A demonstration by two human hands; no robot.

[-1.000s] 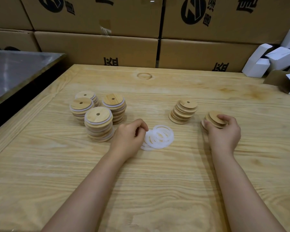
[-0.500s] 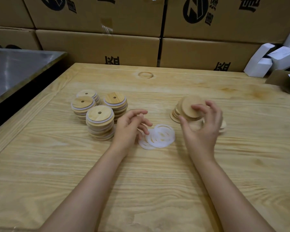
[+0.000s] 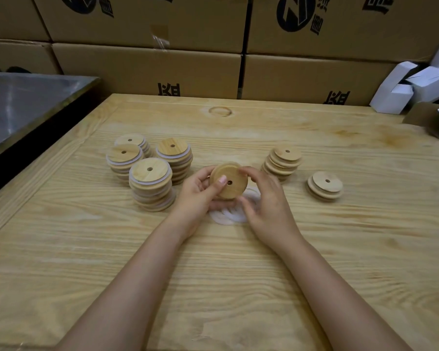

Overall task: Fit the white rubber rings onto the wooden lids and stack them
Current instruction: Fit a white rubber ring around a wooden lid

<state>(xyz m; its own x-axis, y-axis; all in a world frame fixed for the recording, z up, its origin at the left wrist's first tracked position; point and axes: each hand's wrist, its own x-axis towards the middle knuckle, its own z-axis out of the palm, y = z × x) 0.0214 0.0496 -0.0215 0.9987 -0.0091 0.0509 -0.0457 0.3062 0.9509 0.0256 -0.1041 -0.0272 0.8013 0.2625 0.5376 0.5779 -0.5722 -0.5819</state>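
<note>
A round wooden lid (image 3: pixel 232 182) with a small centre hole is held tilted above the table between both hands. My left hand (image 3: pixel 200 196) grips its left edge, thumb on the face. My right hand (image 3: pixel 266 201) holds its right edge. A pile of white rubber rings (image 3: pixel 229 215) lies on the table just below, partly hidden by the hands. Several stacks of lids with white rings (image 3: pixel 151 184) stand at the left. Two stacks of bare lids stand at the right, a taller stack (image 3: pixel 284 162) and a short stack (image 3: pixel 326 186).
The wooden table (image 3: pixel 238 274) fills the view. Cardboard boxes (image 3: pixel 162 69) are stacked behind it. Small white boxes (image 3: pixel 410 87) lie at the back right. A metal surface (image 3: pixel 23 102) adjoins at the left, with a dark gap between.
My right hand took a lid from the short right stack and carried it left to the middle. My left hand left the ring pile and took hold of the lid too.
</note>
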